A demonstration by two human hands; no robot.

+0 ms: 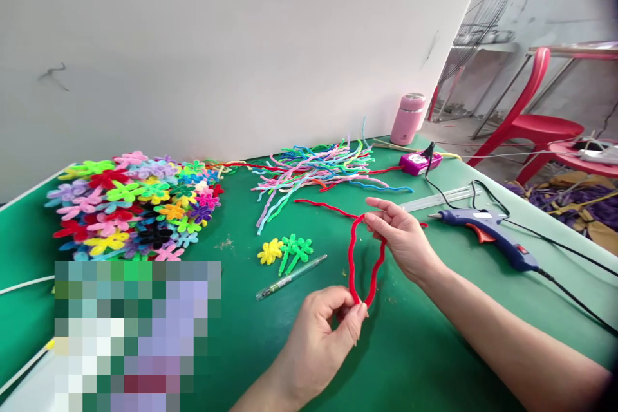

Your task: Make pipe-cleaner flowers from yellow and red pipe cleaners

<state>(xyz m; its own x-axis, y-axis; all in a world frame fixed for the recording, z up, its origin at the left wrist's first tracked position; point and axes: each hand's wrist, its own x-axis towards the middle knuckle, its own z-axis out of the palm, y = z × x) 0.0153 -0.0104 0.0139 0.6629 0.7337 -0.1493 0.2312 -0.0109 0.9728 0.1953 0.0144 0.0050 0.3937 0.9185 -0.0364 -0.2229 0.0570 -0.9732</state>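
A red pipe cleaner [353, 257] is bent into a long loop above the green table. My left hand [323, 335] pinches the loop's lower bend between thumb and fingertips. At the top, the thumb and forefinger of my right hand [398, 232] close on the pipe cleaner, the other fingers loosely extended. One red length runs off to the left past my right hand, and a short red tip shows to its right. Left of the loop lie a yellow flower piece [270, 251], green pipe-cleaner pieces [295, 252] and a clear pen [291, 277].
Many coloured pipe-cleaner flowers [130, 206] are heaped at left. Loose pipe cleaners [318, 167] lie at the back. A corded glue gun [492, 232], glue sticks [441, 198], a purple power socket [420, 163] and a pink bottle [408, 119] stand or lie at right. The lower left is pixelated.
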